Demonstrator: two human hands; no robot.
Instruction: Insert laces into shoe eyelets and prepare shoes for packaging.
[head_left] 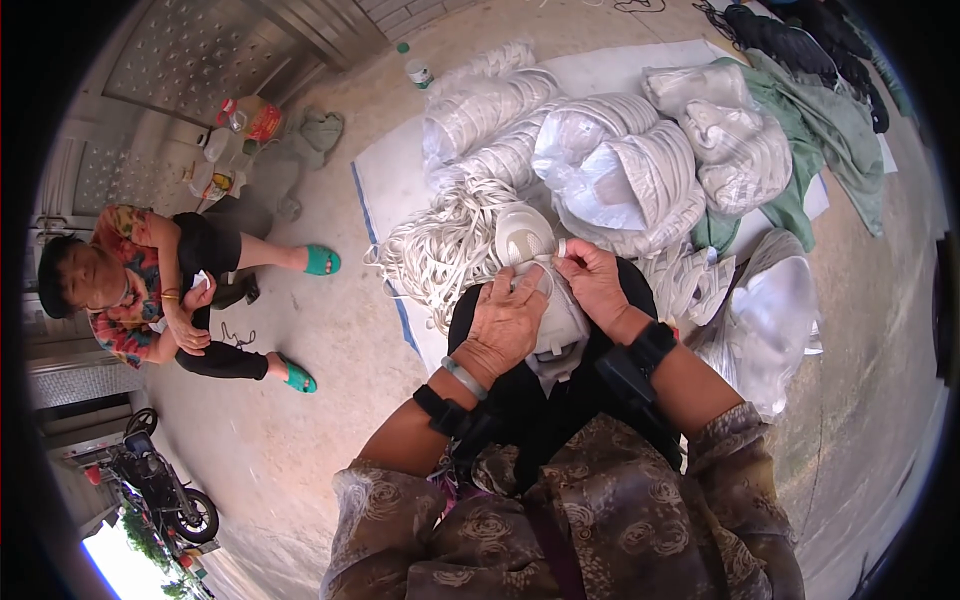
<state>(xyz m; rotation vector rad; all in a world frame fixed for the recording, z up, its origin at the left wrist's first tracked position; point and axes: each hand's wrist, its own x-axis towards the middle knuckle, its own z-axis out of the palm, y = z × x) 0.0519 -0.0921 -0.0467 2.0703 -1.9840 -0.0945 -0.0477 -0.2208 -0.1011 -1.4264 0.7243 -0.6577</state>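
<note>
A pale beige sneaker point(524, 236) lies across my lap, its toe pointing away from me and its heel end near my waist. My left hand point(505, 325) is bent over the shoe's lacing area, fingers closed on it; they partly hide what they grip. At the other side of the shoe, my right hand point(595, 283) pinches a short white lace end between thumb and forefinger. A loose heap of off-white shoelaces point(430, 250) lies just beyond my left knee, beside the toe.
Plastic-wrapped stacks of pale shoe parts point(640, 170) lie ahead on a white sheet point(385, 175). A filled plastic bag point(770, 320) stands at right, near green cloth point(800, 150). Leftward, another person point(135, 270) sits in green slippers; a motorcycle point(165, 490) is parked behind.
</note>
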